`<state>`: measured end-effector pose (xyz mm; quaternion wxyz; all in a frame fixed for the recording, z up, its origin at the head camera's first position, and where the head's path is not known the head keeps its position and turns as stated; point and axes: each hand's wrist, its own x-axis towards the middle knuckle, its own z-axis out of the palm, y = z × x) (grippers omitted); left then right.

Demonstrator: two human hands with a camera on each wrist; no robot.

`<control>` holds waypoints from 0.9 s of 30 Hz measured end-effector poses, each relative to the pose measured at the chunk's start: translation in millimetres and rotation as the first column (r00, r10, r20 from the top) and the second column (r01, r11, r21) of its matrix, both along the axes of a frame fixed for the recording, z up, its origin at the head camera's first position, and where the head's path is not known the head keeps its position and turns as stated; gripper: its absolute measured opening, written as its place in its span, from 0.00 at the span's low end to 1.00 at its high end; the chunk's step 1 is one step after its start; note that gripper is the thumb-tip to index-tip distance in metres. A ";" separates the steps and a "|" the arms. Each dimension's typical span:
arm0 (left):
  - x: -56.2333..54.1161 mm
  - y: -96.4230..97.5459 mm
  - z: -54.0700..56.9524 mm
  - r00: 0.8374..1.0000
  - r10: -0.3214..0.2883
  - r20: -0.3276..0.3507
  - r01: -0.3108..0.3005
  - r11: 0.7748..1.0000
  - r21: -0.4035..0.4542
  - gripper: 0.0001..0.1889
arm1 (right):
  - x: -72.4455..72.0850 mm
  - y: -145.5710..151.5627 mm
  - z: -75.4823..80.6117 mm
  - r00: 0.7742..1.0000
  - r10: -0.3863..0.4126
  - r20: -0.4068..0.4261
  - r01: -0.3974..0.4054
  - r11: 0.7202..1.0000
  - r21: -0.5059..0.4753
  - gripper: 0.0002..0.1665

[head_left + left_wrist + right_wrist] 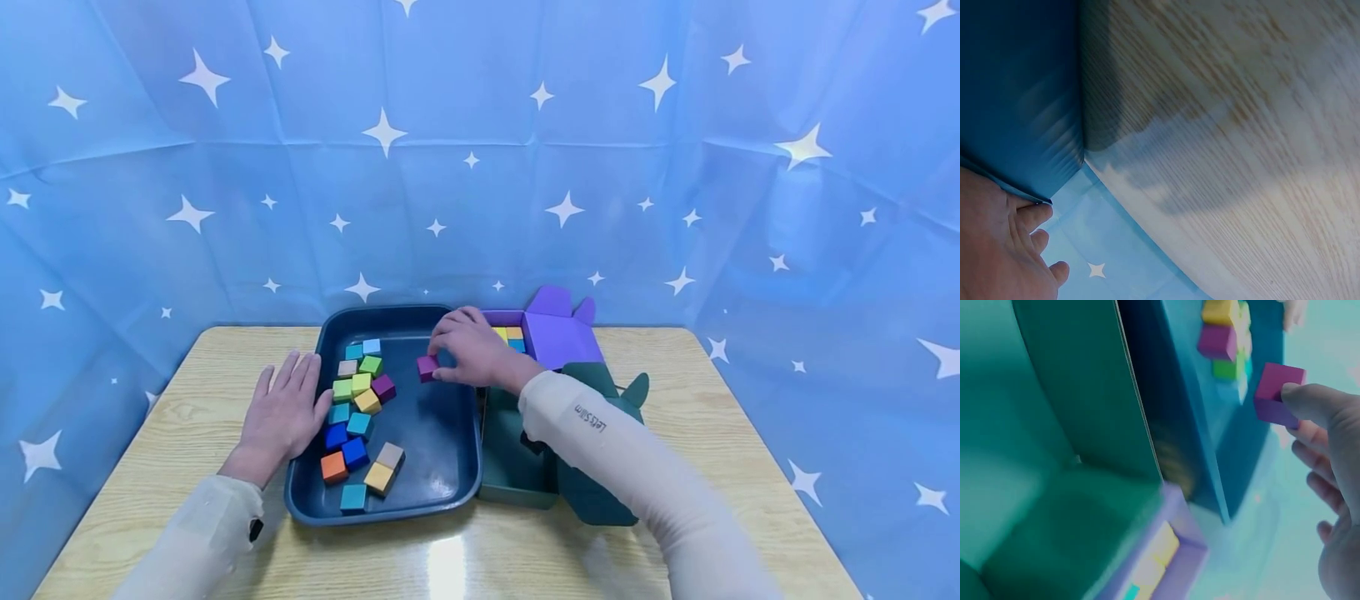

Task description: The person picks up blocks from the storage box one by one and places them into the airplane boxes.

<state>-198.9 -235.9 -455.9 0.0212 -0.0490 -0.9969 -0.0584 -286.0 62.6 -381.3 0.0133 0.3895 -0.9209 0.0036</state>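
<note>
While my left hand [285,408] rests fingers-straight at the left edge of a dark blue rectangular tray [442,458], my right hand [472,350] pinches a smooth magenta cube [426,369] toward the tray's far right corner, probably light, stiff, best gripped by opposite faces.

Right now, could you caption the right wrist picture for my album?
A right hand pinches a magenta cube over a blue rectangular tray of coloured cubes.
</note>
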 end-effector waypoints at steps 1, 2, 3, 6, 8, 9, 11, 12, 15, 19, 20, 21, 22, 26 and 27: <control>0.0 0.1 0.0 1.000 -0.001 0.000 0.001 1.000 -0.002 0.38 | -2.5 4.7 2.8 1.000 -0.014 0.001 0.014 1.000 -0.010 0.20; 0.0 0.2 0.0 1.000 -0.002 -0.002 0.002 1.000 -0.004 0.38 | -5.2 9.6 5.6 1.000 -0.026 0.000 0.026 0.999 -0.019 0.20; 0.0 0.3 0.1 1.000 -0.003 -0.003 0.003 1.000 -0.004 0.38 | -8.2 14.5 8.3 0.999 -0.040 0.001 0.040 0.999 -0.030 0.20; -0.2 0.7 0.1 1.000 -0.005 -0.007 0.005 1.000 -0.008 0.38 | -15.8 28.9 16.8 0.997 -0.073 0.008 0.074 0.995 -0.066 0.20; -0.3 0.9 0.2 1.000 -0.006 -0.007 0.006 1.000 -0.008 0.37 | -20.6 37.8 21.2 0.996 -0.089 0.002 0.089 0.993 -0.077 0.20; -0.3 1.0 0.4 1.000 -0.005 -0.007 0.005 1.000 -0.008 0.37 | -22.6 41.7 23.1 0.995 -0.101 0.002 0.101 0.992 -0.081 0.20; -0.2 1.2 0.8 1.000 -0.004 -0.004 0.004 1.000 -0.008 0.37 | -26.6 48.4 25.5 0.992 -0.129 -0.006 0.128 0.988 -0.081 0.20; -0.1 1.4 1.0 1.000 -0.004 -0.003 0.004 1.000 -0.007 0.37 | -28.4 51.3 26.5 0.990 -0.144 -0.009 0.143 0.987 -0.079 0.20; 0.4 0.9 1.6 1.000 -0.002 0.002 0.002 1.000 -0.003 0.37 | -32.9 57.6 26.7 0.979 -0.202 -0.004 0.201 0.977 -0.066 0.20; 0.2 0.3 0.7 1.000 -0.002 0.002 0.002 1.000 -0.003 0.37 | -37.9 66.2 20.7 0.967 -0.255 0.012 0.255 0.966 -0.033 0.21; -0.1 0.2 0.4 1.000 -0.002 0.001 0.002 1.000 -0.003 0.38 | -39.1 68.4 18.3 0.964 -0.264 0.016 0.265 0.964 -0.021 0.22; -0.3 0.0 0.0 1.000 -0.003 -0.001 0.003 1.000 -0.003 0.38 | -40.1 70.6 15.9 0.961 -0.275 0.022 0.275 0.961 -0.011 0.22; -0.6 0.0 -0.3 1.000 -0.003 -0.002 0.003 1.000 -0.005 0.38 | -40.9 72.6 13.2 0.958 -0.285 0.029 0.286 0.958 0.000 0.22; -0.9 -0.2 -1.1 1.000 -0.004 -0.003 0.004 1.000 -0.003 0.38 | -43.4 80.0 2.7 0.947 -0.319 0.038 0.317 0.947 0.047 0.22; -0.9 -0.3 -1.1 1.000 -0.004 -0.003 0.004 1.000 -0.004 0.38 | -43.9 81.4 0.3 0.945 -0.326 0.038 0.324 0.945 0.056 0.22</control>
